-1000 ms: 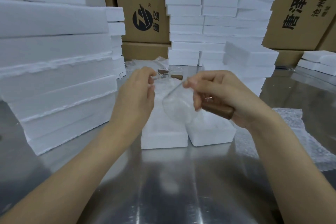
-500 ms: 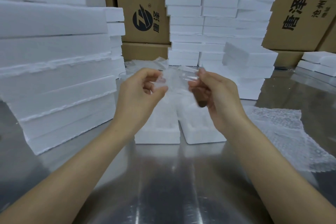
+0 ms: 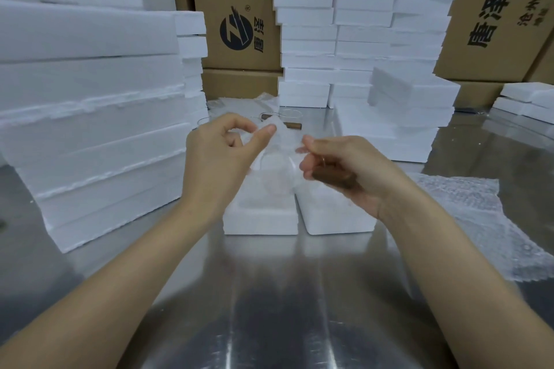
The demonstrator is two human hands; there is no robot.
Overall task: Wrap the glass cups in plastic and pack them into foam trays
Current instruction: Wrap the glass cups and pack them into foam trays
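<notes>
Brown printed cartons (image 3: 248,9) line the back of the room, and a shiny steel worktop (image 3: 269,293) fills the lower view. White foam slabs stand on it in piles: one tall, broad pile at the left (image 3: 90,117), three narrow columns at centre back (image 3: 338,24) with a lower pile beside them, and a small pile far right (image 3: 527,99). One sheet of bubble wrap (image 3: 461,213) lies flat on the right. Two foam trays (image 3: 260,220) sit side by side near the middle. One glass cup (image 3: 275,180) is held above them, its brown handle (image 3: 332,178) gripped by the right hand (image 3: 353,177). The left hand (image 3: 221,156) pinches thin plastic (image 3: 281,135) between thumb and forefinger, and the right fingers (image 3: 311,144) pinch its other edge. Behind them lies another brown-handled cup (image 3: 292,126); how many more there are I cannot tell
</notes>
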